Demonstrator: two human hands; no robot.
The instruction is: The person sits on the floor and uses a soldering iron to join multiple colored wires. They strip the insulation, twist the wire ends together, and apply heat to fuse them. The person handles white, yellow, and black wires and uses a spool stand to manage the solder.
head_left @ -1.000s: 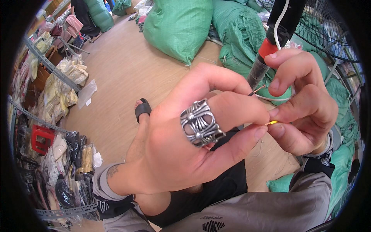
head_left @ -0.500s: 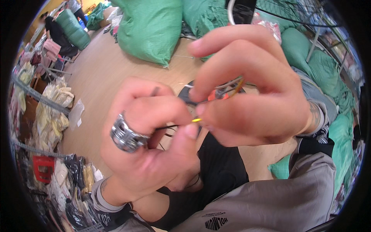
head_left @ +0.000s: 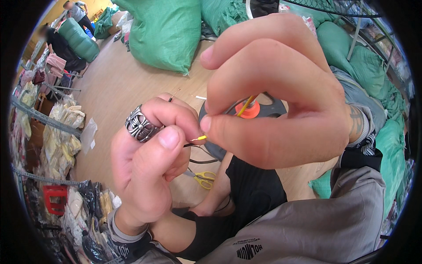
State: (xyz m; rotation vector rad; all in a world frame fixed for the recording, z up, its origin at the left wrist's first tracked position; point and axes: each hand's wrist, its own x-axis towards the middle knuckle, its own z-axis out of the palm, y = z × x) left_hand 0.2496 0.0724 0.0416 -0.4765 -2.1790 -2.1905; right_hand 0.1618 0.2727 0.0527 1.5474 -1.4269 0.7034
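My left hand (head_left: 151, 160), wearing a chunky silver ring (head_left: 140, 124), is closed on a black wire (head_left: 189, 145), its thumb beside the stripped end. My right hand (head_left: 277, 105) pinches a yellow wire (head_left: 202, 137) between thumb and finger, its bare copper tip next to my left thumb. Behind the hands is a round dark stand base (head_left: 215, 149) with an orange collar (head_left: 249, 111). Yellow-handled scissors (head_left: 206, 177) lie lower, beside my bare leg.
Large green sacks (head_left: 162, 39) line the back and right. A wire fan cage (head_left: 338, 9) is at top right. Metal shelving (head_left: 44, 114) with bagged garments (head_left: 59, 141) runs along the left. Two people (head_left: 59, 46) are at the far upper left.
My left hand has moved left and its thumb has risen. My right hand has moved up and left, now covering most of the upright pole. The scissors have come into view.
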